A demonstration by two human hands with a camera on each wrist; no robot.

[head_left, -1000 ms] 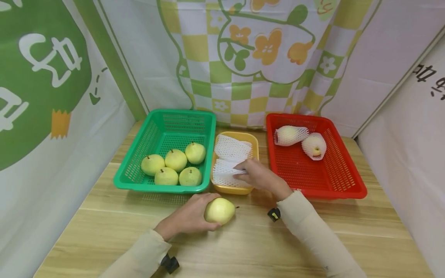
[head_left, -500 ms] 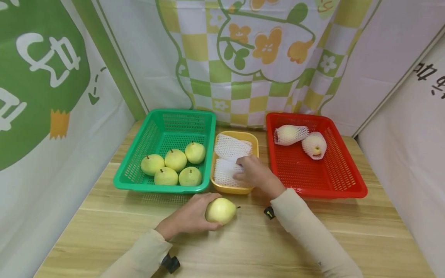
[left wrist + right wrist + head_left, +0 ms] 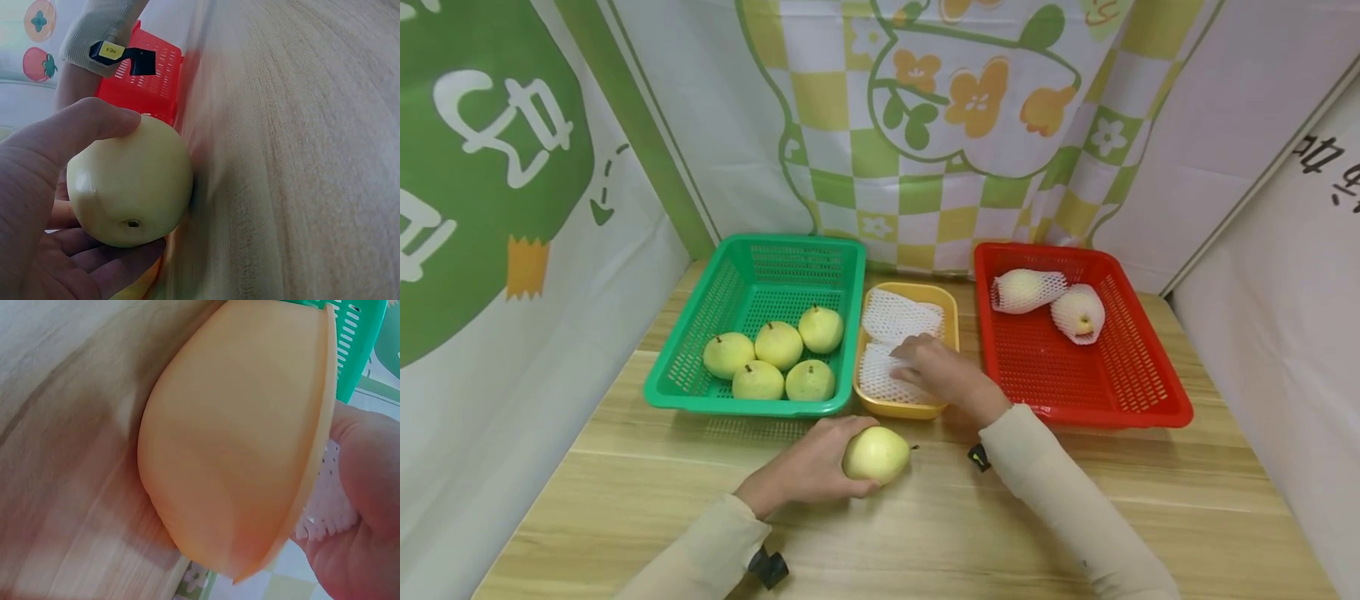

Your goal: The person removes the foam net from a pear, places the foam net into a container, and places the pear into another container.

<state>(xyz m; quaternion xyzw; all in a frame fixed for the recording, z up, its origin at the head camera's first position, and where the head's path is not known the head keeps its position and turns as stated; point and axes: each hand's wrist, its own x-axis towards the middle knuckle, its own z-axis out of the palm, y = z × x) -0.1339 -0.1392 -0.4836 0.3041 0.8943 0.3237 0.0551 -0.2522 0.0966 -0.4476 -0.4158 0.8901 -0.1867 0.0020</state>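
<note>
On the worktop (image 3: 925,542), just before the yellow tray (image 3: 901,411): one pale pear (image 3: 876,456), lying sideways, stem pointing right; resting or barely lifted, cannot tell which.
Left hand (image 3: 812,467): wrapped round that pear, fingers (image 3: 134,265) curled beneath, thumb over the opposite flank, stem end left free.
Right hand (image 3: 947,375): now bent over the foam nets (image 3: 880,379) in the tray, fingers narrow; pinching or merely touching, cannot tell.
Pear's feel: probably firm, fairly weighty, smooth enough to slip and quick to bruise; best cupped round the fat middle, without a hard squeeze.
Nets' feel: likely feather-light, soft, stretchy, apt to cling together; best pinched at one edge, top layer only.
Green basket (image 3: 745,407): holding five bare pears (image 3: 778,346), grouped in the near half.
Red basket (image 3: 1037,367): holding two wrapped pears (image 3: 1077,317), side by side toward the back.
Against half a second ago: at the right hand, a slight slide leftward over the nets; at the left hand and its pear, practically no movement; in both baskets, no change.
</note>
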